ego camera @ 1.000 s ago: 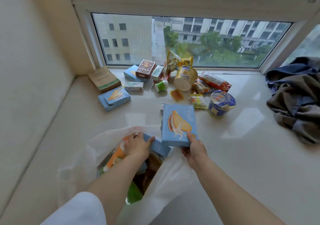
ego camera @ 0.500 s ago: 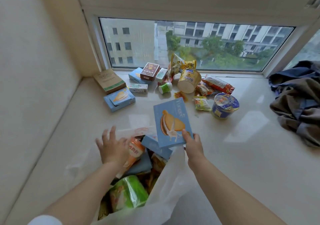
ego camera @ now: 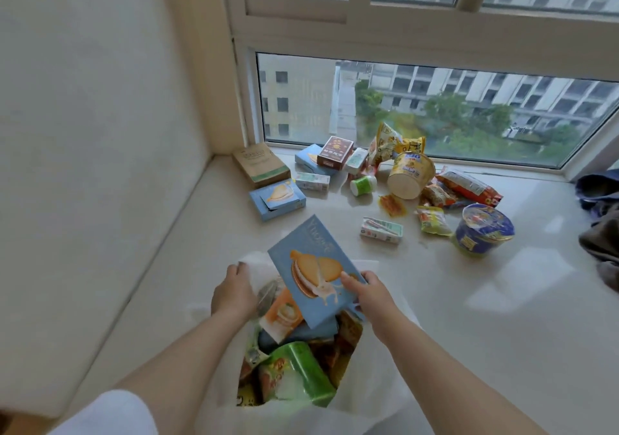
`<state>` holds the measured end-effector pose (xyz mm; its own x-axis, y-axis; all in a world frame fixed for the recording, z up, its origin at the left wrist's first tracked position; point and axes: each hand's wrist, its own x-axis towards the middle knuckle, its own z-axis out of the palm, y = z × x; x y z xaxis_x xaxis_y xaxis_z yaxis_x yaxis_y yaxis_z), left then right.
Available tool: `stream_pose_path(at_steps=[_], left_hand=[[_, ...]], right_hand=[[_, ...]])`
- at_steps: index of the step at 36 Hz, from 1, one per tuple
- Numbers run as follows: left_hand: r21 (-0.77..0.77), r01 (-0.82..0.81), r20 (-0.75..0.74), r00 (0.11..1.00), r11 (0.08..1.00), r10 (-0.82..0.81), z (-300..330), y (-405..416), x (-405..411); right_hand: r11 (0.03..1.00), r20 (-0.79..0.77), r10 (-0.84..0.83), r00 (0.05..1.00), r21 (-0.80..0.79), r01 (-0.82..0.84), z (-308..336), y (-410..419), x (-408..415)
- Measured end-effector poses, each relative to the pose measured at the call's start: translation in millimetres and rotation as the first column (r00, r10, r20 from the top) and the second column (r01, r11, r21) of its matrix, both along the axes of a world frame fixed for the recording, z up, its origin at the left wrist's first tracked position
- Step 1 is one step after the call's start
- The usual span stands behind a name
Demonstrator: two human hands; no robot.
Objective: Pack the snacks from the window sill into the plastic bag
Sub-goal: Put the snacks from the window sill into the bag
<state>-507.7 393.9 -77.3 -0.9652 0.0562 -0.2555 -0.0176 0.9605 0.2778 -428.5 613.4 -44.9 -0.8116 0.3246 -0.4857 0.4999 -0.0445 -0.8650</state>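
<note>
2 hands work at the plastic bag (ego camera: pixel 368 397), lower centre of frame. Right hand (ego camera: pixel 370 292) pinches the blue biscuit box (ego camera: pixel 311 267) by its lower right edge, long axis tilted toward upper left, directly above the opening; left hand (ego camera: pixel 234 292) grips the bag's rim.

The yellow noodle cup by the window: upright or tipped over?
Tipped. The yellow noodle cup lies on its side on the window sill, its lid end toward the glass and its base toward the camera.
</note>
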Motion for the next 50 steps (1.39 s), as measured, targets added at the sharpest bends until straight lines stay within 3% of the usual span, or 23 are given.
stream_pose_path(at_steps=[5, 8, 12, 16, 18, 20, 21, 23, 24, 25, 27, 30, 33, 35, 37, 41, 43, 45, 47, 50], left_hand=[[0.087, 0.027, -0.069, 0.997, 0.996, -0.021, 33.3, 2.2, -22.9], [0.061, 0.057, -0.053, 0.997, 0.997, -0.053, 46.5, -5.2, -37.6], [0.092, 0.136, -0.004, 0.991, 0.986, -0.136, 52.1, -13.7, -39.3], [0.179, 0.159, 0.009, 0.986, 0.971, -0.164, 52.7, -13.9, -32.8], [0.213, 0.161, 0.017, 0.986, 0.964, -0.169, 52.5, -12.9, -31.4], [0.228, 0.153, 0.01, 0.987, 0.962, -0.159, 52.1, -12.7, -31.7], [0.23, 0.144, 0.008, 0.989, 0.962, -0.15, 52.5, -13.2, -31.5], [0.236, 0.129, 0.007, 0.991, 0.963, -0.134, 53.4, -15.6, -32.1], [0.244, 0.12, 0.005, 0.992, 0.962, -0.125, 53.8, -17.4, -32.2], [0.256, 0.109, 0.003, 0.993, 0.961, -0.114, 54.1, -19.1, -32.4], [0.269, 0.098, -0.009, 0.995, 0.958, -0.099, 54.6, -21.3, -32.3], [0.25, 0.105, -0.027, 0.994, 0.962, -0.102, 54.4, -22.1, -32.5], [0.201, 0.126, -0.028, 0.992, 0.971, -0.123, 54.2, -22.4, -31.1], [0.169, 0.135, -0.025, 0.991, 0.976, -0.132, 54.2, -22.4, -29.4], [0.153, 0.137, -0.024, 0.991, 0.979, -0.135, 53.8, -22.5, -29.1], [0.235, 0.051, 0.023, 0.998, 0.971, -0.058, 48.6, -22.1, -24.2], [0.413, -0.08, 0.116, 0.993, 0.907, 0.034, 44.4, -19.1, -17.3], [0.578, -0.213, 0.195, 0.973, 0.787, 0.12, 43.4, -12.9, -15.1], [0.685, -0.261, 0.222, 0.964, 0.681, 0.146, 50.6, -8.0, -23.6], [0.84, -0.248, 0.199, 0.968, 0.482, 0.152, 72.7, -11.2, -46.1]], right_hand=[[0.981, 0.066, 0.19, 0.98, -0.053, -0.187, 11.2, 0.7, 1.2], [0.949, 0.133, 0.305, 0.943, 0.038, -0.312, 9.3, -3.4, 1.6], [0.911, 0.134, 0.192, 0.972, 0.343, -0.228, -4.9, -13.3, -2.6], [0.857, 0.081, 0.063, 0.995, 0.506, -0.095, -6.8, -42.9, -8.8], [0.82, 0.125, 0.153, 0.98, 0.538, -0.197, -12.3, -61.9, -11.9], [0.796, 0.253, 0.344, 0.904, 0.433, -0.424, -21.1, -75.2, -10.1], [0.684, 0.357, 0.487, 0.797, 0.411, -0.602, -25.6, -78.7, -8.2], [0.323, 0.555, 0.629, 0.545, 0.451, -0.832, -25.9, -82.4, -2.6], [0.209, 0.583, 0.634, 0.508, 0.504, -0.838, -24.2, -83.3, -1.0], [0.167, 0.567, 0.636, 0.524, 0.562, -0.81, -21.6, -84.7, -0.8], [0.188, 0.487, 0.622, 0.614, 0.668, -0.72, -13.5, -83.5, -1.8], [0.301, 0.302, 0.523, 0.797, 0.809, -0.505, -4.1, -66.1, -2.1], [0.273, 0.209, 0.194, 0.959, 0.927, -0.257, -6.2, -32.7, 0.8], [0.268, 0.293, -0.011, 0.956, 0.922, -0.279, -14.3, -9.0, 3.7], [0.33, 0.377, -0.173, 0.91, 0.893, -0.307, -19.9, 11.4, 8.5], [0.576, 0.482, -0.34, 0.808, 0.786, -0.227, -30.7, 35.9, 22.6], [0.673, 0.516, -0.255, 0.818, 0.702, -0.233, -30.2, 40.2, 27.1], [0.771, 0.47, -0.222, 0.854, 0.621, -0.142, -19.1, 44.3, 20.4], [0.866, 0.355, -0.257, 0.899, 0.498, 0.051, -2.1, 50.7, 5.7], [0.893, 0.141, -0.348, 0.927, 0.349, 0.283, 34.4, 63.3, -15.6]])
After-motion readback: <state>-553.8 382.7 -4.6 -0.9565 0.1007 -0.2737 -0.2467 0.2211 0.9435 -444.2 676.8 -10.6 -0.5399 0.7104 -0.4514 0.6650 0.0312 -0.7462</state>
